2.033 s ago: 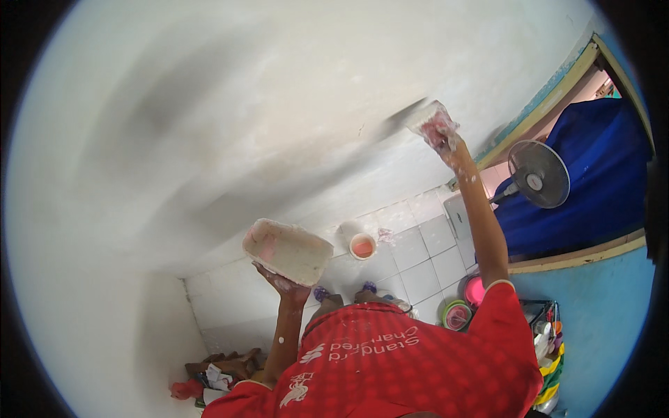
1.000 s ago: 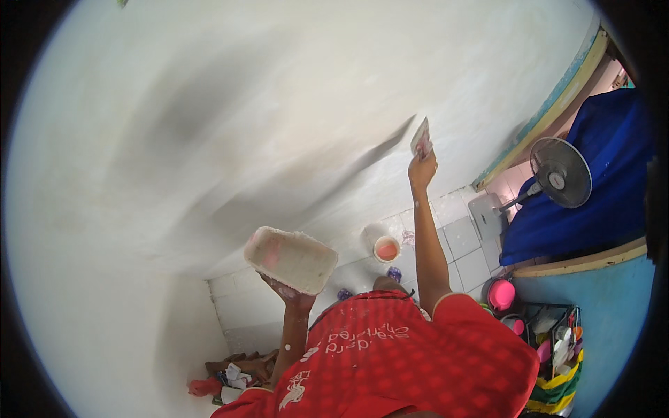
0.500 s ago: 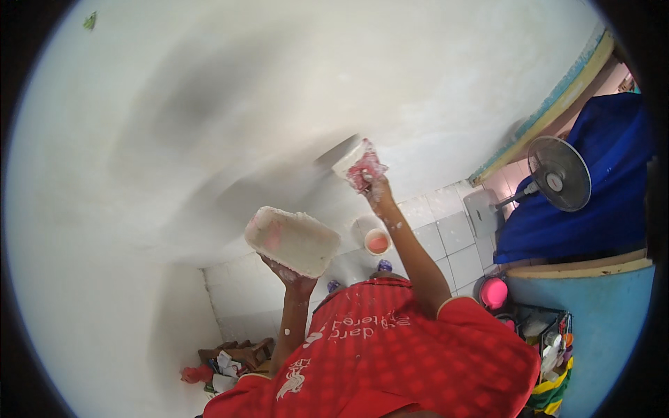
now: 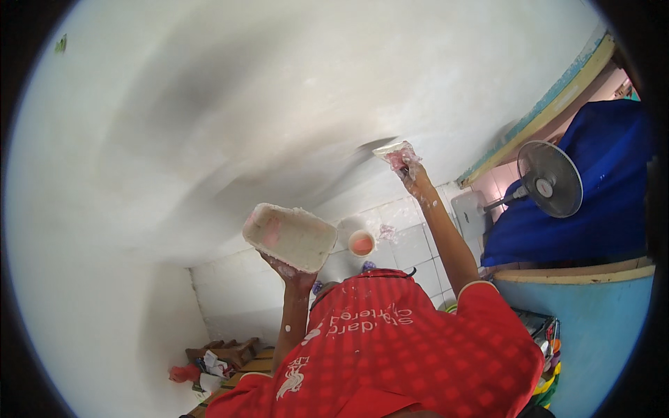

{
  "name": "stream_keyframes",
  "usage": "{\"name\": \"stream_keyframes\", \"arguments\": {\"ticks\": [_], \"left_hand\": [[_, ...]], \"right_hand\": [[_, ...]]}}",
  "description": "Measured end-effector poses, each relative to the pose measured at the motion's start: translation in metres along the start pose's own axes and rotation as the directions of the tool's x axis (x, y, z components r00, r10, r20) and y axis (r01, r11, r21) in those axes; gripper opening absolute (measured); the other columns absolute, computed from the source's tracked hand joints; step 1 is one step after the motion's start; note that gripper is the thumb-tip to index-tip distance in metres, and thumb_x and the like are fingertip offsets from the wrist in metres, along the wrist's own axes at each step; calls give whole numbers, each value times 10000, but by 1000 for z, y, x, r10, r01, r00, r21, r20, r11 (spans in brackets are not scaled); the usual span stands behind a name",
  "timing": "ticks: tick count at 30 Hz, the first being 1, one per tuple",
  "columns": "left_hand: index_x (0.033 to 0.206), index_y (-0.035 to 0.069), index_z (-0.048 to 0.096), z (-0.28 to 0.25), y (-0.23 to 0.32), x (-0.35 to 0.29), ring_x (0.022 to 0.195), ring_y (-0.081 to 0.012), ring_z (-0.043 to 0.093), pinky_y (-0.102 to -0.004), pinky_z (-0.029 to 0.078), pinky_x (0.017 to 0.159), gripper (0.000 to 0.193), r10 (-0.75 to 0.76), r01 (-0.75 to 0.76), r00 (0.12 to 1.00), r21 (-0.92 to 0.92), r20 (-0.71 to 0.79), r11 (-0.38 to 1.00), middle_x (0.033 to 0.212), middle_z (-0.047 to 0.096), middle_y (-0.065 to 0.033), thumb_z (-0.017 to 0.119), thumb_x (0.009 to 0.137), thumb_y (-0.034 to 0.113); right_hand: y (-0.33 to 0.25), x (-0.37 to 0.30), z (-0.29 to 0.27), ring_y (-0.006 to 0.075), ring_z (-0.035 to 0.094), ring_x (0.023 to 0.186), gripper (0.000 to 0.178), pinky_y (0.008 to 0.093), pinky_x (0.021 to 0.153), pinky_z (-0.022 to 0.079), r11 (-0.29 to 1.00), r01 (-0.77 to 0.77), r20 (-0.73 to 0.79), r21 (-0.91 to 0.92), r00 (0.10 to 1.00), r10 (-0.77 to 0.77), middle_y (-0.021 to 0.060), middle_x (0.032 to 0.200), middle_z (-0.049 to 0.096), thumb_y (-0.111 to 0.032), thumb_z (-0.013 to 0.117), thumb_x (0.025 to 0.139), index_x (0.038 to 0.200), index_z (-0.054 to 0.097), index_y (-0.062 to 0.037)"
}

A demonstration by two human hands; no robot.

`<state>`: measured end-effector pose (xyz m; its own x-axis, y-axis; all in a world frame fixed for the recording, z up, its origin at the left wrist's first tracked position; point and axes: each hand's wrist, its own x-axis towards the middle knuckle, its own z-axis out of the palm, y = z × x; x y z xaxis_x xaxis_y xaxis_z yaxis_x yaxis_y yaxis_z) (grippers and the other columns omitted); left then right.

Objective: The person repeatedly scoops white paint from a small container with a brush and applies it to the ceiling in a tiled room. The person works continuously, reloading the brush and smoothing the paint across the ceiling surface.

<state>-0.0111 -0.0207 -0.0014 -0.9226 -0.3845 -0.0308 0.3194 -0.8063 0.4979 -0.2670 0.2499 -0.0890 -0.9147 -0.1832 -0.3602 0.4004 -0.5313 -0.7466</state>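
Observation:
My left hand (image 4: 291, 274), spotted with white paste, is closed under a pale rectangular tub (image 4: 282, 256). Whitish coating and a pink patch show inside the tub, which tilts over the hand. Out to the right, my right hand (image 4: 412, 175) grips a flat scraper (image 4: 391, 150) whose wide blade is at the white wall (image 4: 306, 111). Pink and white smears cover the scraper's handle end and my fingers. Whether the blade touches the wall is hard to tell.
A white bucket (image 4: 352, 246) with pinkish contents stands on the tiled floor (image 4: 408, 249), a pink smear beside it. At right are a grey fan (image 4: 550, 179), a blue curtain (image 4: 603, 181) and a blue half-wall (image 4: 592, 313). Wooden pieces (image 4: 240, 353) lie at lower left.
My right hand has moved to the right with the scraper, and the blade now lies flatter toward the wall. The tub has shifted only slightly. The view has turned a little.

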Motion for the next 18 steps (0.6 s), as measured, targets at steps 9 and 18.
{"name": "stream_keyframes", "arguments": {"ticks": [9,18], "left_hand": [[1326,159,374,11,2,-1,1068,-260,558,-463,575,732,612,27,-36,996,-108,-89,993,1219,493,-84,652,864,448],[1336,131,379,6,5,-4,1083,-293,544,-530,543,806,676,33,-35,986,-12,-166,999,1248,484,-63,488,884,623]], "right_hand": [[-63,108,59,247,620,1041,232,195,863,556,428,617,606,-660,774,-182,183,1124,607,-8,408,981,1153,526,96],[-172,40,66,241,563,1149,308,299,951,482,156,757,666,-635,639,-385,146,1233,597,-121,472,968,1236,537,15]]}}
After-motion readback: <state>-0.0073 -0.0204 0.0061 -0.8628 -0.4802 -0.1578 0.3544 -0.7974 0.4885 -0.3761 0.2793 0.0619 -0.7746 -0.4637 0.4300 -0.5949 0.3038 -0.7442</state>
